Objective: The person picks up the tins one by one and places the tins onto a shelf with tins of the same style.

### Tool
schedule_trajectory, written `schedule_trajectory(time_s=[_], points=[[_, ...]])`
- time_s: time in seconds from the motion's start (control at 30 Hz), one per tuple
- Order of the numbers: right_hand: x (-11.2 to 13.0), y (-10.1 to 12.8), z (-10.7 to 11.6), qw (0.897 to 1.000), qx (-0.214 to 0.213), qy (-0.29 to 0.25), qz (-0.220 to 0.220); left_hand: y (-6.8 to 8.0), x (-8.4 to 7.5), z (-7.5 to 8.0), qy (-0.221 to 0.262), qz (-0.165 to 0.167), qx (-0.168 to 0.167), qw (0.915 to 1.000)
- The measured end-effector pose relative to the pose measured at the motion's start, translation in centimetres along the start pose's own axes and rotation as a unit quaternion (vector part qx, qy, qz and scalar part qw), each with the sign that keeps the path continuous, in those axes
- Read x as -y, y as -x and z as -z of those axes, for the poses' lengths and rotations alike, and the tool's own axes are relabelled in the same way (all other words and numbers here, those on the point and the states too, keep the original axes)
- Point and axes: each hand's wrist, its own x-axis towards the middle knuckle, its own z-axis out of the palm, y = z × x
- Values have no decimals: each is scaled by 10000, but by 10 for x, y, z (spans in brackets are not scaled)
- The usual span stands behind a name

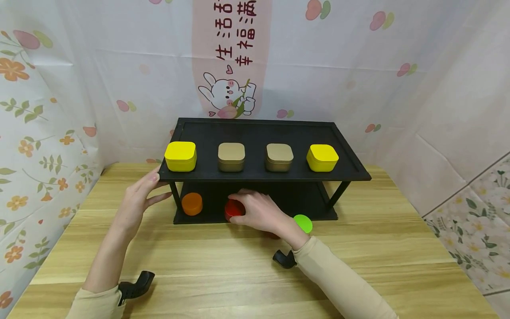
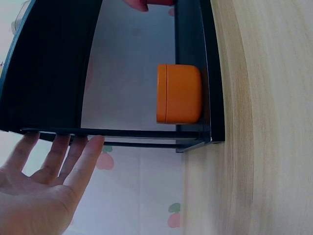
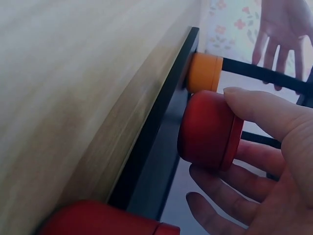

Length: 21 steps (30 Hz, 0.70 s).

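Pinching red tin [image 3: 208, 129] between thumb and fingers [image 3: 230, 200], right hand [image 1: 260, 212]; left hand [image 1: 137, 197] fingers straight.

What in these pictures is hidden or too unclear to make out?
- Red tin: head view, the right hand covers most of it.
- Second red tin: right wrist view, cut off by the bottom edge; in the head view the right wrist hides nearly all of it.
- Green tin: head view, the wrist hides part of it.
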Motion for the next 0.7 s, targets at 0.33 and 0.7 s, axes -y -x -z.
schedule_trajectory(time_s=[0.33,0.7], points=[[-3,-13,-1,9997,162,19,-196,-1,0,0,-16,10,29,10000],[-4,-20,-4,9989,343,-118,-300,-1,-1,0,19,-2,13,10000]])
